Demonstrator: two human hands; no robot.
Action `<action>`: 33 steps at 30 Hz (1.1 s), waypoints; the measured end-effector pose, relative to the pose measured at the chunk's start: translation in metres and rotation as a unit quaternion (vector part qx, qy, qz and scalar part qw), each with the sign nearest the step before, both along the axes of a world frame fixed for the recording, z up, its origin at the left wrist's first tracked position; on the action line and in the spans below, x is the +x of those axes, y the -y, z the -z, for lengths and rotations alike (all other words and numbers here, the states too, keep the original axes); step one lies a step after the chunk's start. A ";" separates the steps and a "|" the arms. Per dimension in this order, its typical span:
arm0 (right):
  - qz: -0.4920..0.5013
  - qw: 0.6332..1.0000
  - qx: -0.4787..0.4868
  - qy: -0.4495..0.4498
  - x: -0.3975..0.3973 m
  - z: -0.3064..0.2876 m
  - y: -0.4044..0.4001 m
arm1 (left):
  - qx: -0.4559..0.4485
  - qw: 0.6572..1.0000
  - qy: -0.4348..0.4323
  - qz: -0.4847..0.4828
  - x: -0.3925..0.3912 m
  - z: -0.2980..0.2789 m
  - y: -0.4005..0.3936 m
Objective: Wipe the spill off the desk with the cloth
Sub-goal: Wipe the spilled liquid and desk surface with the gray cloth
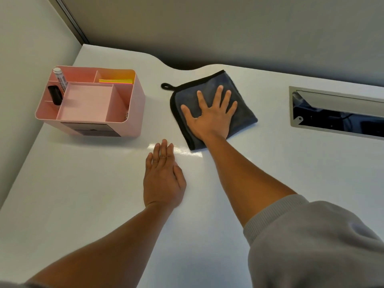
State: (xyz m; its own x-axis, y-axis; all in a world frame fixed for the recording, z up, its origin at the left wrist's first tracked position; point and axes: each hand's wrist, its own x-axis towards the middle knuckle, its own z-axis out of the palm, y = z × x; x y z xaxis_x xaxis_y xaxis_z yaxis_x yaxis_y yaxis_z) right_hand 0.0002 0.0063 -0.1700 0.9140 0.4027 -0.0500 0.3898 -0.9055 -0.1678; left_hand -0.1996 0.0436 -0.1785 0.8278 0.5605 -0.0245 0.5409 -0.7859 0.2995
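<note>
A folded grey cloth [243, 113] with a black edge and a hanging loop lies flat on the white desk [83, 194], past its middle. My right hand [209, 115] presses flat on the cloth, fingers spread. My left hand [164, 177] rests palm down on the bare desk, nearer to me and left of the cloth, fingers together and holding nothing. A shiny wet-looking streak [187, 151] runs across the desk between my left fingertips and the cloth's near corner.
A pink desk organiser [133, 113] stands at the left, holding a white marker [60, 79], a black item [55, 95] and coloured sticky notes [116, 81]. An open cable slot [336, 115] is set into the desk at the right. Partition walls close the left and far sides.
</note>
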 end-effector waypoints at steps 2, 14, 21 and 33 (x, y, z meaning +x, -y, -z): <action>0.009 1.000 0.006 0.003 -0.001 -0.001 0.015 | -0.004 1.000 0.005 0.004 0.001 -0.001 0.000; 0.229 0.973 0.038 -0.017 -0.022 0.000 0.120 | -0.008 0.999 0.040 0.011 -0.001 -0.002 0.003; 0.293 0.955 0.024 -0.030 -0.066 0.005 0.125 | -0.008 0.999 0.049 0.013 0.000 0.002 0.008; 0.174 0.984 0.018 -0.020 -0.161 0.007 0.057 | -0.099 0.985 0.137 -0.043 -0.052 -0.019 -0.029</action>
State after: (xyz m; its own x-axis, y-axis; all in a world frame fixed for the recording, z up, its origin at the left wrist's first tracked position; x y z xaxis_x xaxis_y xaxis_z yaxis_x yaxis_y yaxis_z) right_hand -0.1608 -0.0508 -0.1772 0.9944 0.0684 -0.0811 0.0499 -0.9763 -0.2105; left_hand -0.2519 0.0730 -0.1596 0.7684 0.6352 0.0782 0.4798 -0.6527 0.5863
